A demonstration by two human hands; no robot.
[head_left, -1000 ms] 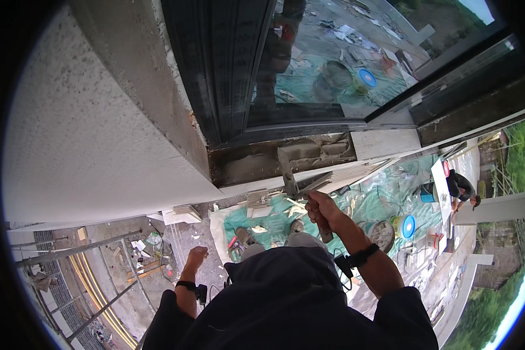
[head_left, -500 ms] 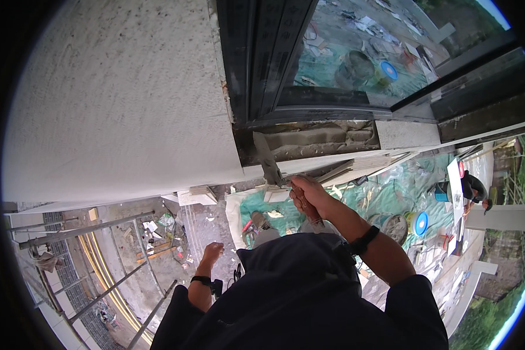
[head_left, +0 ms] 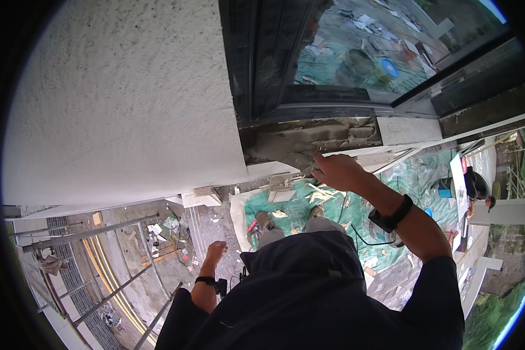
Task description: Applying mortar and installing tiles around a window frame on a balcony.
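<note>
A grey, mortar-smeared trowel (head_left: 291, 153) is gripped in my right hand (head_left: 341, 174), its blade lying in the dark mortar-coated recess (head_left: 262, 140) under the dark-framed window (head_left: 356, 76). Wet mortar forms uneven ridges along this ledge. A pale stone slab (head_left: 408, 130) sits at the recess's right end, and a speckled white wall panel (head_left: 116, 116) rises to its left. Low at my left side hangs my left hand (head_left: 216, 249), its fingers curled and nothing visible in them.
Below, stacked tiles (head_left: 280, 186) and debris lie around a green sheet (head_left: 256, 198). Metal scaffold tubes (head_left: 111, 286) and yellow pipes (head_left: 102, 262) are at lower left. At right a co-worker (head_left: 477, 185) bends over a white board (head_left: 458, 181), beside a blue bucket (head_left: 445, 186).
My right hand has moved up and right, pushing the trowel blade flatter into the recess. The view has shifted, so the window appears higher and further right than a second ago.
</note>
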